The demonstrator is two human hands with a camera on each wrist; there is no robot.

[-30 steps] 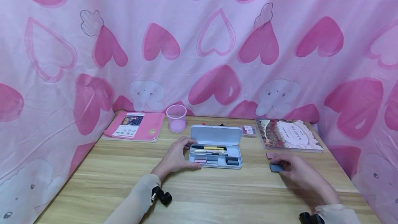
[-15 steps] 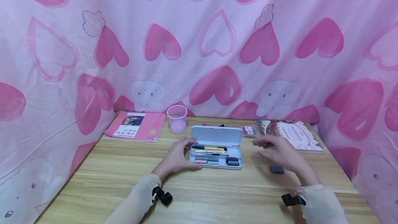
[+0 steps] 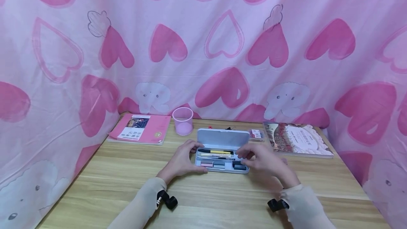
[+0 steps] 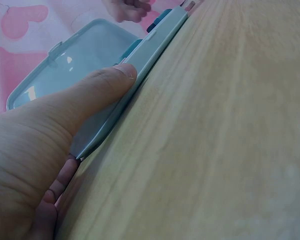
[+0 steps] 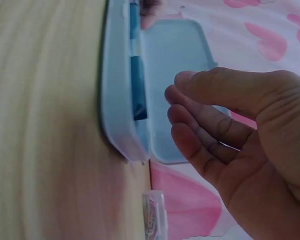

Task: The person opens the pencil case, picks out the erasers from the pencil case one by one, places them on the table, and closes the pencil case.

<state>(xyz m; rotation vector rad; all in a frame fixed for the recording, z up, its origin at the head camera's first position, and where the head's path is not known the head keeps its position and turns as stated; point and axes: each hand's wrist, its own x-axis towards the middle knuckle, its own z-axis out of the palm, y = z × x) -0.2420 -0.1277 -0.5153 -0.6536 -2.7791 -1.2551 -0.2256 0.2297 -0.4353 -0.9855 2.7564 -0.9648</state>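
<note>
A light blue pencil case (image 3: 222, 171) lies on the table with its lid (image 3: 223, 138) raised. My left hand (image 3: 182, 160) grips its left end, thumb on the front wall and fingers behind. Inside are pens, including a yellow and black one (image 3: 219, 152), and several small blocks in the front compartments, pink (image 3: 206, 164), grey-blue (image 3: 218, 165) and dark (image 3: 239, 167). Over the right end of the case hovers my right hand (image 3: 262, 160). Its fingers are loosely bent, and the right wrist view shows nothing between thumb and fingertips (image 5: 185, 142).
At the back left are a pink book (image 3: 152, 130) and a pink cup (image 3: 183, 124). A small clear box of paper clips (image 5: 155, 215) stands behind the case's right end, near a picture-covered book (image 3: 299, 140). A pink heart-patterned curtain (image 3: 178, 80) encloses the table (image 3: 197, 200).
My right hand let go of a dark flat block on the table at right, then moved left to the case. The right forearm now hides that block. My left hand stays on the case.
</note>
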